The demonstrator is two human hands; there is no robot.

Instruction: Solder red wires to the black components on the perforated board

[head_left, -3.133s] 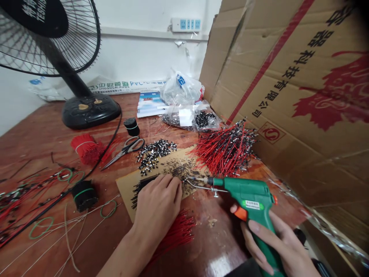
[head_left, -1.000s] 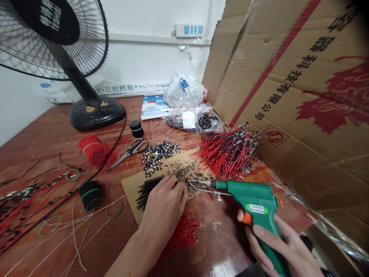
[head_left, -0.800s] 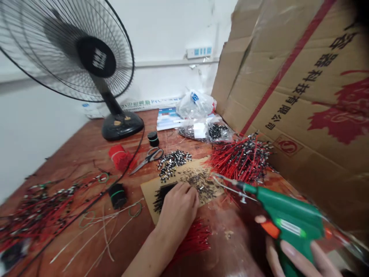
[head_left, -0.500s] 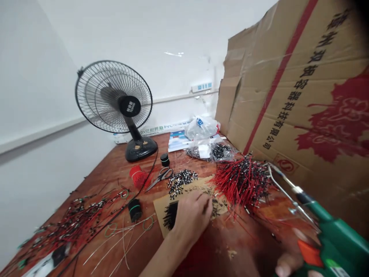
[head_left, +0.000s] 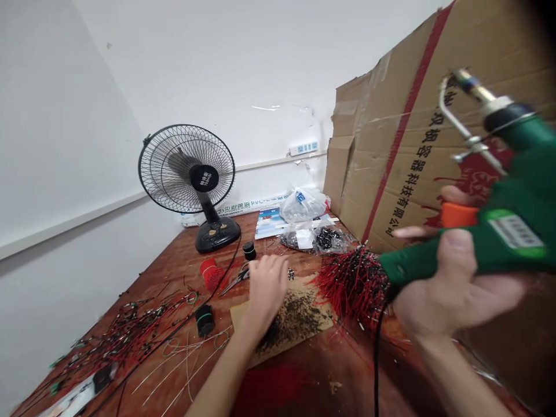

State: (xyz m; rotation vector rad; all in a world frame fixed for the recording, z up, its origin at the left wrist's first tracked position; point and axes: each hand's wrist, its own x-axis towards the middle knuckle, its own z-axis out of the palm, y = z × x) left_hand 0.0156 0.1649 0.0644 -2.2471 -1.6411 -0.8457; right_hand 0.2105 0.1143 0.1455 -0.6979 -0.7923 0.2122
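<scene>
The right hand (head_left: 452, 284) is closed around the smooth green plastic body of a soldering gun (head_left: 512, 237), held up at 3 o'clock in view, with its orange trigger (head_left: 459, 215) showing and its slender metal tip (head_left: 461, 75) pointing toward 10 o'clock. Below it bristles a bundle of red wires (head_left: 354, 284). The left hand (head_left: 266, 289), fingers curled, sits over a cardboard sheet (head_left: 315, 341) strewn with black specks on a reddish wooden surface (head_left: 165, 284); whether it grips anything cannot be told.

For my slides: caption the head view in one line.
Right hand holds a soldering gun; left hand is over a cardboard sheet by red wires.
</scene>
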